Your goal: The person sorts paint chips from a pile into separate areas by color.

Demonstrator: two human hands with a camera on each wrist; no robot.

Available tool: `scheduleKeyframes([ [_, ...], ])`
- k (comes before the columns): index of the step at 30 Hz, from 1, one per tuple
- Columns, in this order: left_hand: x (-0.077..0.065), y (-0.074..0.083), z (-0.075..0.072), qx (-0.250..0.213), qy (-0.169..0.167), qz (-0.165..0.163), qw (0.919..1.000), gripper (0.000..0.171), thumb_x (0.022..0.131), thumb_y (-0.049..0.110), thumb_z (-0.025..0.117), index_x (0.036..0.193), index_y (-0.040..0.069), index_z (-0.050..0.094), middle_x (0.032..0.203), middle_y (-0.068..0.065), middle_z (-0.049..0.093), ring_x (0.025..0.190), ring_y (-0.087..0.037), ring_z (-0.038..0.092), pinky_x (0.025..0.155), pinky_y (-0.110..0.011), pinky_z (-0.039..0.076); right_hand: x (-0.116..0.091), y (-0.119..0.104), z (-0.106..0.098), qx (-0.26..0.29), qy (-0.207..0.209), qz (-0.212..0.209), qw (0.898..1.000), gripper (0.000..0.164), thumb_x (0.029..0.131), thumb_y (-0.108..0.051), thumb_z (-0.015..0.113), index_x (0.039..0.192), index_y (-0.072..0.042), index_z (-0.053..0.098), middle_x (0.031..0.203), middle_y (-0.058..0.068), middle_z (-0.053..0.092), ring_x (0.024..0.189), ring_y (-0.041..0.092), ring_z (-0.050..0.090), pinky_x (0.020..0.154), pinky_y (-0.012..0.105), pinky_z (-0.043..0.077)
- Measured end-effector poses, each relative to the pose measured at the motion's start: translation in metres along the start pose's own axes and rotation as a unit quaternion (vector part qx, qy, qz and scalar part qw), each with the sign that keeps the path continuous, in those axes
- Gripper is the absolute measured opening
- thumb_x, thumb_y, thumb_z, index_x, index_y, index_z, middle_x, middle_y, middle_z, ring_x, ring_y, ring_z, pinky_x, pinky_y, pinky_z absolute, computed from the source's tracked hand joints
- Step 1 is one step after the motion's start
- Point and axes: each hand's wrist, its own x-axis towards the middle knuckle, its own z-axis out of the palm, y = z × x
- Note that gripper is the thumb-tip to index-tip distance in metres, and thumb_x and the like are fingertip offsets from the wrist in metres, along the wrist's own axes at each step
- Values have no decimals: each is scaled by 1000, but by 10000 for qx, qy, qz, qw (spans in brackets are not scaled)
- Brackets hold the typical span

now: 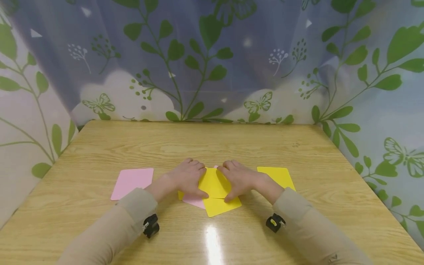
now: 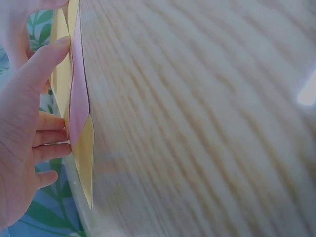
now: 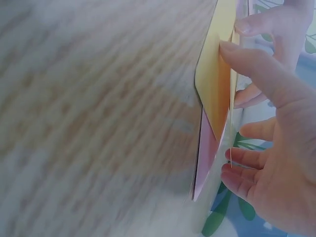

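Observation:
In the head view, my left hand (image 1: 188, 179) and right hand (image 1: 241, 179) grip a square yellow card (image 1: 214, 183) by its left and right sides. Thumbs lie along the near edge, with the fingers at the sides and far edge. The card sits over a loose pile on the table; a second yellow card (image 1: 222, 208) and a pink card (image 1: 194, 201) stick out beneath it at angles. From the left wrist, a pink card (image 2: 80, 94) and a yellow card (image 2: 85, 160) show low under my fingers. How many cards are stacked is hidden.
A pink card (image 1: 133, 182) lies flat on the wooden table (image 1: 212, 143) at the left. Another yellow card (image 1: 277, 177) lies at the right, partly behind my right forearm. A leaf-patterned curtain (image 1: 198, 73) hangs behind the table and along both sides.

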Motion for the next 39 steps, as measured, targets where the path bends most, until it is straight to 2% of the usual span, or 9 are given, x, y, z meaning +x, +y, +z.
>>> scheduleKeyframes([
  [6,4,3,2,-206,-51,-168,9996,96,73,75,50,136,3,43,137,-11,44,126,-27,38,104,-47,26,-4,3,3,21,145,50,9999,94,70,-50,72,140,0,33,131,15,37,119,29,36,100,40,33],
  [11,9,9,1,-371,123,-210,9990,109,68,78,52,144,3,29,144,-12,33,132,-29,29,106,-50,21,-13,9,2,284,330,220,9988,93,72,-47,72,139,2,32,139,20,31,127,34,31,102,45,32],
  [15,17,18,-5,-305,364,-165,9987,109,67,76,56,143,1,29,142,-13,35,131,-29,30,107,-49,19,-23,16,1,409,604,272,9970,92,72,-44,74,139,3,32,139,20,31,126,34,33,100,46,34],
  [19,25,27,-15,-156,463,-87,9988,108,67,75,58,141,2,32,138,-12,37,128,-28,32,106,-46,21,-35,24,2,378,759,254,9961,94,71,-46,74,139,3,31,139,20,32,127,34,32,101,49,32],
  [24,40,43,-24,62,604,84,9981,106,68,76,56,139,0,34,135,-12,39,125,-27,34,105,-43,24,-53,38,6,73,943,613,9936,104,66,-59,72,139,3,31,139,20,34,129,34,30,102,53,28],
  [27,52,53,-26,179,620,67,9979,108,67,77,54,139,0,35,134,-12,40,124,-27,35,105,-42,24,-63,47,8,-109,1061,811,9910,107,63,-63,72,138,3,33,137,19,36,127,35,31,101,53,29],
  [34,77,72,-29,400,586,39,9975,110,67,81,49,141,1,33,135,-11,39,123,-25,34,104,-41,25,-85,67,12,-110,1277,1075,9859,106,60,-59,76,135,4,37,133,21,38,124,37,33,100,55,30],
  [39,96,86,-32,443,468,142,9978,110,67,82,47,141,2,32,134,-9,39,124,-24,34,104,-41,25,-100,82,17,-31,1296,1058,9859,104,60,-54,78,135,5,36,135,22,36,125,37,32,96,57,32],
])
